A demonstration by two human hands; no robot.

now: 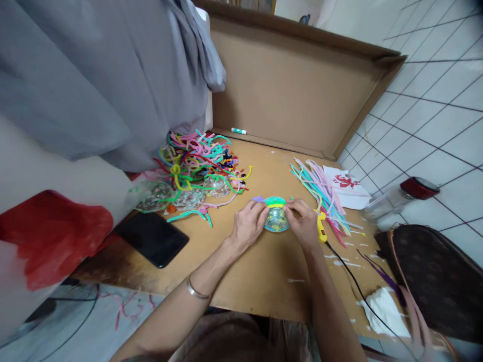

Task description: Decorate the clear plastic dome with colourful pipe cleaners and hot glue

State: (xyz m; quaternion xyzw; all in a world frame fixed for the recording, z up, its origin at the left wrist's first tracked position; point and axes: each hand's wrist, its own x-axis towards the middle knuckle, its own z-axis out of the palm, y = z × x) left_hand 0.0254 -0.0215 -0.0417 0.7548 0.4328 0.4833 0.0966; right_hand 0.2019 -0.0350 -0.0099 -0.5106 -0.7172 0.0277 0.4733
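Observation:
In the head view, a clear round dome [276, 221] with a green band along its far rim lies on the table in front of me. A yellow pipe cleaner [275, 205] runs across it. My left hand [249, 221] is closed at the left end of this strip, fingertips against the dome's edge. On the opposite side, my right hand [302, 221] pinches the strip's right end. A bit of purple material [258, 199] shows beside my left fingers. Just right of my right hand lies a yellow glue gun [321, 227] with a black cord.
Left are tangled pipe cleaners [196, 156], more clear domes [188, 197] and a black tablet [153, 239]. Right are loose pipe cleaners [326, 196], a bottle [392, 200], a brown bag [433, 281] and white tissue [385, 311]. A cardboard wall [287, 80] stands behind.

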